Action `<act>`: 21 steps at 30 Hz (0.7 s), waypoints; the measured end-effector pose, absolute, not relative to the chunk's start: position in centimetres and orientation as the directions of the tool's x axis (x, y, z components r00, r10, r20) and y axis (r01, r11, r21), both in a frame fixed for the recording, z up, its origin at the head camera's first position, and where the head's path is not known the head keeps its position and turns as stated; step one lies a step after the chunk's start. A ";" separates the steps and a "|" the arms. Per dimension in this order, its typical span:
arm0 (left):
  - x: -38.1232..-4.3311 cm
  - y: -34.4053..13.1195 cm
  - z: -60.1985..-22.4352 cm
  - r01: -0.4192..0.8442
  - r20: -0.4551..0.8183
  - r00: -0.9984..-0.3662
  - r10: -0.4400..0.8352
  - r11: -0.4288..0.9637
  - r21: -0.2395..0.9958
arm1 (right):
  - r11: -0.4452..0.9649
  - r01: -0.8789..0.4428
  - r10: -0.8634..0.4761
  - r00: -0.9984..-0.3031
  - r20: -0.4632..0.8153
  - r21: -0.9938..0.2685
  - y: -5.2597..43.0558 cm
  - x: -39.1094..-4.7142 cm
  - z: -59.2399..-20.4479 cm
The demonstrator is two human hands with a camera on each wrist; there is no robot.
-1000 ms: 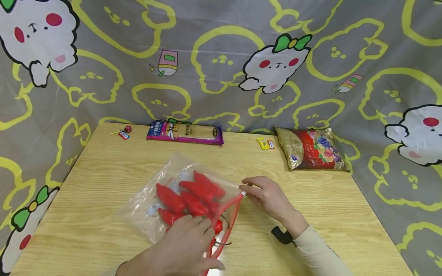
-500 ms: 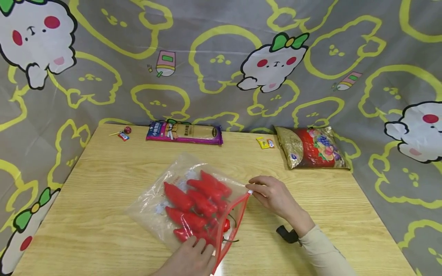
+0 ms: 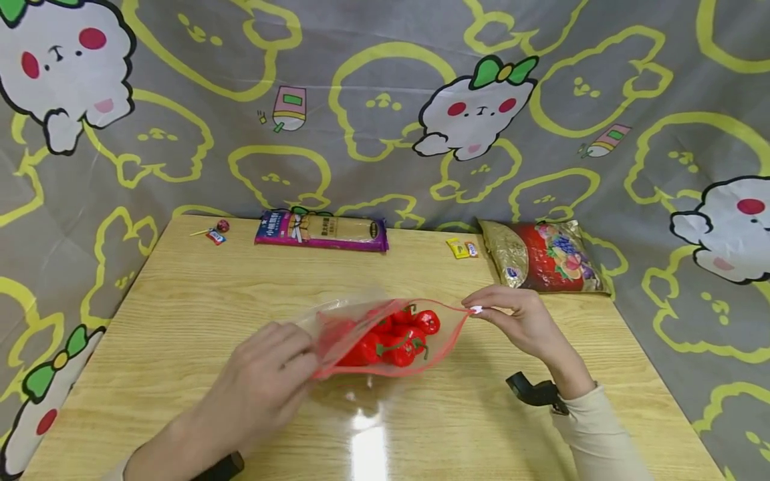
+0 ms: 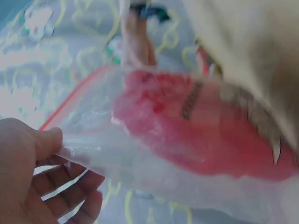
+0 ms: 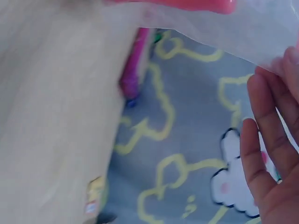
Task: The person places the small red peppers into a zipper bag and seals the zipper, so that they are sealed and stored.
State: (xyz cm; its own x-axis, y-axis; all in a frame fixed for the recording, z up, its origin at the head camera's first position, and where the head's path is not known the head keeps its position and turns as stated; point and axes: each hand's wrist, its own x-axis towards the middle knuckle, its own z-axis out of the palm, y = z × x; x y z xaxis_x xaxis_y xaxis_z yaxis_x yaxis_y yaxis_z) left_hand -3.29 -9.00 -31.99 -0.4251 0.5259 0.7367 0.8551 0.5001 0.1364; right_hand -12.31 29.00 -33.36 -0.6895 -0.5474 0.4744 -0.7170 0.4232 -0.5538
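A clear zip bag (image 3: 409,371) with a red zip edge is held up between both hands, its mouth gaping toward the head camera. Several shiny red peppers (image 3: 365,349) with green stems lie inside it. My left hand (image 3: 265,374), blurred in the head view, grips the left corner of the mouth. In the left wrist view, thumb and index finger pinch the clear film while the other fingers curl loosely below. My right hand (image 3: 523,317) pinches the opposite corner, at the white slider (image 3: 476,310). The peppers show through the film as a red mass (image 4: 187,130).
Along the back of the wooden table (image 3: 198,300) lie a purple noodle pack (image 3: 325,231), a gold and red bag (image 3: 544,257), small yellow and white packets (image 3: 461,249), and a lollipop (image 3: 222,226) beside another packet. Patterned cloth (image 3: 385,133) hangs behind and at the sides.
The bag lay flat with my left hand on the peppers. Now its mouth is raised and spread. My left hand has taken the left corner; the right has moved right and up, still pinching the slider corner.
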 end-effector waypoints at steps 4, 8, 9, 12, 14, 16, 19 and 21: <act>-5.0 -10.6 -30.3 0.835 0.769 -0.502 0.394 0.451 0.314 | 0.336 -0.724 -0.480 -0.682 0.552 -0.602 28.1 -12.2 -31.3; -6.6 -11.6 -29.4 0.841 0.806 -0.513 0.295 0.362 0.403 | 0.213 -0.674 -0.353 -0.728 0.588 -0.707 27.0 -11.7 -29.3; -6.9 -11.8 -29.3 0.835 0.807 -0.523 0.275 0.355 0.420 | 0.179 -0.658 -0.322 -0.742 0.588 -0.731 26.7 -11.6 -28.9; -7.7 -12.4 -29.2 0.813 0.794 -0.560 0.235 0.343 0.471 | 0.132 -0.620 -0.254 -0.776 0.578 -0.774 25.8 -11.4 -27.9; -8.2 -12.8 -29.4 0.778 0.766 -0.607 0.213 0.357 0.517 | 0.152 -0.601 -0.238 -0.793 0.561 -0.785 25.2 -11.4 -27.7; -8.7 -13.1 -29.8 0.730 0.718 -0.668 0.197 0.357 0.582 | 0.214 -0.583 -0.239 -0.810 0.536 -0.784 24.7 -11.6 -27.8; -9.3 -13.5 -30.4 0.647 0.627 -0.757 0.182 0.345 0.681 | 0.301 -0.537 -0.233 -0.843 0.485 -0.788 24.2 -11.8 -28.3; -9.6 -13.7 -30.5 0.598 0.568 -0.801 0.191 0.313 0.738 | 0.313 -0.503 -0.227 -0.864 0.450 -0.806 24.0 -11.9 -28.5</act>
